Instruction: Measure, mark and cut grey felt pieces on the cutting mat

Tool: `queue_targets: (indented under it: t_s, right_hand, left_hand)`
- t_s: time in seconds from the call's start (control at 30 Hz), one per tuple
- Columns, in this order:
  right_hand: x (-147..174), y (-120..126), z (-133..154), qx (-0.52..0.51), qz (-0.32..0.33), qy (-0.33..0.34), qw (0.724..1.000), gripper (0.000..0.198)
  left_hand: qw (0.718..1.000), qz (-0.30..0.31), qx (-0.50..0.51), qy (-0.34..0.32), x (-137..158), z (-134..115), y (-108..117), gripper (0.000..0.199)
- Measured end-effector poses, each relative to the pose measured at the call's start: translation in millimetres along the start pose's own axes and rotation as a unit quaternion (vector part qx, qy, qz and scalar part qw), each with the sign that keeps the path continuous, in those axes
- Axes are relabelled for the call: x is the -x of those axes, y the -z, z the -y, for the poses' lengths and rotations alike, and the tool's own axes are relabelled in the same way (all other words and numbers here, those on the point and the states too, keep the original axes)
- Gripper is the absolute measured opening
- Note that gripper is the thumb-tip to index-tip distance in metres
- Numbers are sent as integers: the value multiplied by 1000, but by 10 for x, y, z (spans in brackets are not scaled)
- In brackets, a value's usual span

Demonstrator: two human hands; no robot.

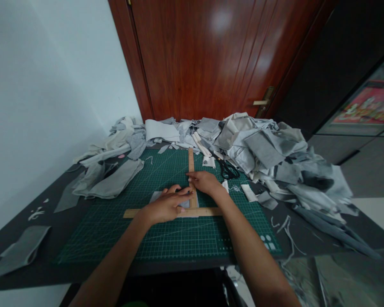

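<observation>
A wooden T-square (191, 160) lies on the green cutting mat (121, 230), its long blade pointing away from me and its crossbar near me. Beneath it is a light grey fabric piece (155, 196), partly covered by my hands. My left hand (169, 204) rests flat with fingers spread, pressing on the fabric and the T-square where blade and crossbar meet. My right hand (206, 183) lies across the blade from the right, its fingers drawn together at the blade's left edge. Whatever these fingertips may pinch is hidden or too small to make out.
A large heap of grey and white fabric scraps (269, 149) runs along the back and right. Black-handled scissors (229, 169) lie at its edge. Folded grey cloths (115, 181) sit on the left, another grey piece (28, 245) near the front left. Loose threads (288, 232) trail at right.
</observation>
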State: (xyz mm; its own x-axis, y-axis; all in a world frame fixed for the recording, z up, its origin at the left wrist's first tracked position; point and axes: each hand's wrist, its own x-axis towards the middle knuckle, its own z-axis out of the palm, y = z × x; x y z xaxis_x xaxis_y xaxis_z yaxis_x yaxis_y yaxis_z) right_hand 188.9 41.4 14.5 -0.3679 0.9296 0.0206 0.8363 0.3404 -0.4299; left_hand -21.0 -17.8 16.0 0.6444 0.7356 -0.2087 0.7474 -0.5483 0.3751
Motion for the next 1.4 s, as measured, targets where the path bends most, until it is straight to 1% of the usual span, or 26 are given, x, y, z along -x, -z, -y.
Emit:
queue_targets:
  t_s: [0.3, 0.6, 0.8, 0.9, 1.0, 1.13, 1.23, 1.3, 1.4]
  right_hand:
    - [-4, 16, -31, -18, 9, 0, 1000, 38]
    - [15, 27, -24, -31, 2, -5, 1000, 38]
    - [33, 70, -16, -28, 0, -1, 1000, 43]
    - [61, 140, -20, -20, 2, -10, 1000, 35]
    - [109, 215, -18, -16, 41, -6, 999, 24]
    - [201, 268, 52, -28, 148, 20, 988, 12]
    - [267, 283, 145, -22, 221, 38, 974, 13]
    - [295, 287, 195, -4, 243, 33, 970, 13]
    - [303, 278, 220, 22, 248, 4, 969, 15]
  left_hand:
    - [1000, 2, 5, -4, -19, 36, -15, 74]
    - [1000, 2, 2, -4, -2, -11, 18, 75]
    - [1000, -10, -2, -9, -12, 20, -6, 77]
    - [1000, -8, -2, -3, -11, 26, -7, 75]
    - [1000, -4, 2, 0, -2, 18, -9, 74]
    - [999, -15, 7, 29, 25, -13, -48, 73]
    - [998, -41, 1, 54, 60, -58, -91, 69]
    - [996, -63, -4, 58, 89, -98, -116, 65]
    - [994, -103, -4, 47, 134, -166, -144, 55]
